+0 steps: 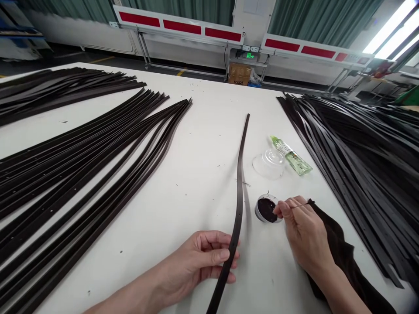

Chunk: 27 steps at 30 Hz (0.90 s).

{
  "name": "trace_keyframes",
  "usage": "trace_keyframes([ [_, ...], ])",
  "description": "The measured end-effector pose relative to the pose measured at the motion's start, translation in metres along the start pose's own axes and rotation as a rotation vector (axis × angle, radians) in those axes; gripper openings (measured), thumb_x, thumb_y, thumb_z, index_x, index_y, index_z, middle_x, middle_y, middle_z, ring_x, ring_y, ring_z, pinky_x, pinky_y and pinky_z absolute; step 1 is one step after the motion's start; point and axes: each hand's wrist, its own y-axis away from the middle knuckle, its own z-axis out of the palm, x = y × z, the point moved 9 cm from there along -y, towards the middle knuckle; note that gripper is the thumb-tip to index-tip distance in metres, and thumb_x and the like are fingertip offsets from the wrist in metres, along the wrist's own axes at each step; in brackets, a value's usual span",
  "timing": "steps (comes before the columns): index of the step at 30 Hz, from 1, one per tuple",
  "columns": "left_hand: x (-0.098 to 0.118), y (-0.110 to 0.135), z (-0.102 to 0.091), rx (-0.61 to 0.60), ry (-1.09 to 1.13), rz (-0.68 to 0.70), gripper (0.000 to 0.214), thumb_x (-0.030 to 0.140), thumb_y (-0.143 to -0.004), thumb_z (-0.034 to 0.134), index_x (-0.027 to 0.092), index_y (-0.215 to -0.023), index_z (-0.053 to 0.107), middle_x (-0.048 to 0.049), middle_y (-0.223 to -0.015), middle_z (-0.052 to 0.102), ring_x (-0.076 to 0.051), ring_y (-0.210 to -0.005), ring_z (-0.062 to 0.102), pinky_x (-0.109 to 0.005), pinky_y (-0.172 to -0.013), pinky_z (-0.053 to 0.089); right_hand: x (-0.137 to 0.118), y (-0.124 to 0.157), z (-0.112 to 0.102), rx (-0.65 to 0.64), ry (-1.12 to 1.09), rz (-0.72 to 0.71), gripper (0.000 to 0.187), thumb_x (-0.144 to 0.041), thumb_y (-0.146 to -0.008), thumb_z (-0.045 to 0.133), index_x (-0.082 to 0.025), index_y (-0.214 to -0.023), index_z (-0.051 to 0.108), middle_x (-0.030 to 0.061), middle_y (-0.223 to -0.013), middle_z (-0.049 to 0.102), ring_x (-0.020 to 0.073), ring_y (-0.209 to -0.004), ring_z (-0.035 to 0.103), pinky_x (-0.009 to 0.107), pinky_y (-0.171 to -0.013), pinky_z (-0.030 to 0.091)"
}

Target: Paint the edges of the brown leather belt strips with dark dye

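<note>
My left hand (203, 257) pinches a long dark leather strap (241, 174) near its lower end, thumb on top. The strap stands on edge and curves away across the white table (196, 174). My right hand (303, 231) is closed in a pinch on a thin stick or brush whose tip reaches into a small round pot of dark dye (266, 209). The pot sits just right of the strap. A dark brown cloth (340, 248) lies under my right wrist.
Several dark straps fan out at the left (81, 174), with another bundle at the far left (59, 87). A large heap of straps (360, 161) covers the right side. A clear plastic lid (270, 162) and a green tube (291, 156) lie beyond the pot.
</note>
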Motion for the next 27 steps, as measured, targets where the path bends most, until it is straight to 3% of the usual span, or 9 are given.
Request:
trace_keyframes([
  [12,0.0,0.001,-0.001,-0.01,-0.002,0.009,0.02,0.019,-0.075,0.08,0.013,-0.093,0.073,-0.0082,-0.087,0.069,-0.015,-0.078,0.064,-0.032,-0.074,0.059,0.002,-0.001,0.009,-0.024,0.015,-0.035,0.026,-0.025,-0.099,0.047,-0.021,-0.076,0.059,0.0002,-0.068,0.059,0.0155,-0.074,0.053,0.028,-0.067,0.041],
  [16,0.001,0.001,0.0,0.0,-0.001,0.008,0.019,0.019,-0.075,0.08,0.013,-0.093,0.073,-0.0082,-0.088,0.07,-0.015,-0.077,0.065,-0.033,-0.074,0.059,0.002,0.0,0.001,0.004,-0.019,0.021,0.03,-0.028,-0.1,0.044,-0.021,-0.075,0.059,0.0006,-0.068,0.059,0.0159,-0.074,0.054,0.029,-0.069,0.042],
  [23,0.002,0.001,0.001,-0.009,0.008,0.04,0.018,0.019,-0.076,0.079,0.014,-0.093,0.074,-0.0069,-0.087,0.069,-0.014,-0.078,0.065,-0.032,-0.075,0.059,0.029,0.011,-0.017,0.114,-0.209,0.391,0.037,-0.04,-0.1,0.042,-0.02,-0.079,0.065,0.0008,-0.073,0.064,0.0132,-0.067,0.061,0.024,-0.063,0.047],
  [27,0.002,0.001,-0.001,-0.008,-0.01,0.041,0.018,0.02,-0.076,0.079,0.013,-0.093,0.074,-0.0076,-0.088,0.069,-0.014,-0.079,0.065,-0.032,-0.075,0.059,0.014,0.004,-0.007,0.061,-0.053,0.179,0.036,-0.035,-0.101,0.04,-0.02,-0.076,0.061,0.001,-0.071,0.062,0.015,-0.073,0.057,0.027,-0.068,0.044],
])
